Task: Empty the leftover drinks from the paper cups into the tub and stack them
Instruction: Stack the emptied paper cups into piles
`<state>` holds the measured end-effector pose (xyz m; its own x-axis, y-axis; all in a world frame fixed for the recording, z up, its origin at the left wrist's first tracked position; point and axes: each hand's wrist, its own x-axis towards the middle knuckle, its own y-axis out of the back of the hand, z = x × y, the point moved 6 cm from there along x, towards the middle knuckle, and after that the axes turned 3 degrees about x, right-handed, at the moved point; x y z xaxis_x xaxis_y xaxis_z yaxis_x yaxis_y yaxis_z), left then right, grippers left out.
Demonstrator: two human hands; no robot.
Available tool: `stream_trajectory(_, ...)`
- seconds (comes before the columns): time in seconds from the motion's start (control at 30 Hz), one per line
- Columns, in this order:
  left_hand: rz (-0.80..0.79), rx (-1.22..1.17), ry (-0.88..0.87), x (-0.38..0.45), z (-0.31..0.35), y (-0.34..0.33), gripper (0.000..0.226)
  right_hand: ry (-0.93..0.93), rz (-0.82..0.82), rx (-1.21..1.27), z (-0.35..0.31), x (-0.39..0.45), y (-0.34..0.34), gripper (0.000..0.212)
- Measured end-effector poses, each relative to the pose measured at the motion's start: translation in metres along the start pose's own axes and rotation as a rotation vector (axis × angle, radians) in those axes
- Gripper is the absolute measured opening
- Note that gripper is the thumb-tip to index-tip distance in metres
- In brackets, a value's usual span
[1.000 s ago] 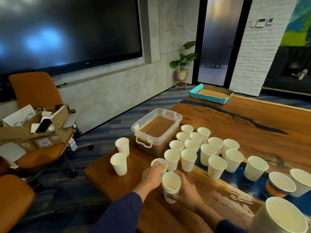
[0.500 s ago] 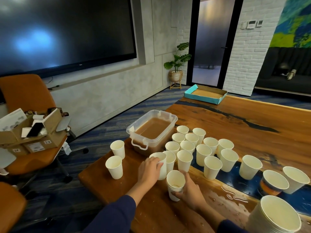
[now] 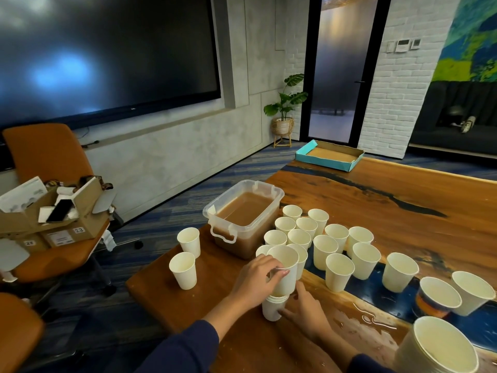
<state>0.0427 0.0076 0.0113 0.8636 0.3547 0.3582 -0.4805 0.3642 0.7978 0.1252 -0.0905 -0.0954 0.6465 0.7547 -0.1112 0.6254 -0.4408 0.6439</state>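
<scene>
Tabletop (image 3: 376,211) is wood with a blue resin strip, wet with spilled drink near the right forearm. Tub (image 3: 265,185), clear plastic and holding brown liquid, sits at the left tabletop edge, beyond and a bit left of the hands. A cluster of upright paper cups (image 3: 325,247) stands just right of the tub, more cups trail off to the right, and two cups (image 3: 185,258) stand apart on the left. A tall nested pile (image 3: 441,348) is at bottom right. Small stack (image 3: 273,308) stands upright on the tabletop right in front of the person; the right hand (image 3: 304,309) wraps its fingers round the stack's base from the right, steadying it. Left hand (image 3: 256,281) grips a cup (image 3: 285,270) by the upper wall and rim, thumb side near the lip. That cup's bottom sits in the stack's mouth; cup tilts slightly, mouth leaning away toward the tub, so its axis is not quite in line with the stack's vertical axis. Looks empty inside, hard to be sure. Key relation: held cup directly above the stack, partly seated. Next move likely needs the left hand to straighten it and press straight down; tilt could jam the rim or tip the stack. Left hand does the moving, right only braces.
</scene>
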Motion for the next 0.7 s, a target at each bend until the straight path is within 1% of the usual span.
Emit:
stream_trajectory(0.13, -0.006, 0.012, -0.027, -0.004, 0.005, -0.002, 0.027, -0.007, -0.014, 0.05, -0.001, -0.001, -0.002, 0.087)
stream_trajectory(0.27, 0.04, 0.006, -0.023, -0.006, 0.001, 0.005, 0.027, -0.006, -0.015, 0.102, -0.004, 0.001, -0.004, 0.095)
stream_trajectory(0.57, 0.16, 0.037, -0.036, -0.007, -0.01, 0.022, 0.029, 0.002, -0.032, 0.103, -0.011, 0.004, -0.01, 0.092)
stream_trajectory(0.63, 0.114, 0.063, -0.031, -0.007, -0.012, 0.021, 0.03, 0.005, -0.032, 0.104, -0.013, 0.003, -0.01, 0.092)
stream_trajectory(0.7, 0.008, 0.094, -0.019, -0.007, -0.015, 0.014, 0.029, 0.026, -0.027, 0.113, -0.016, 0.003, -0.009, 0.091)
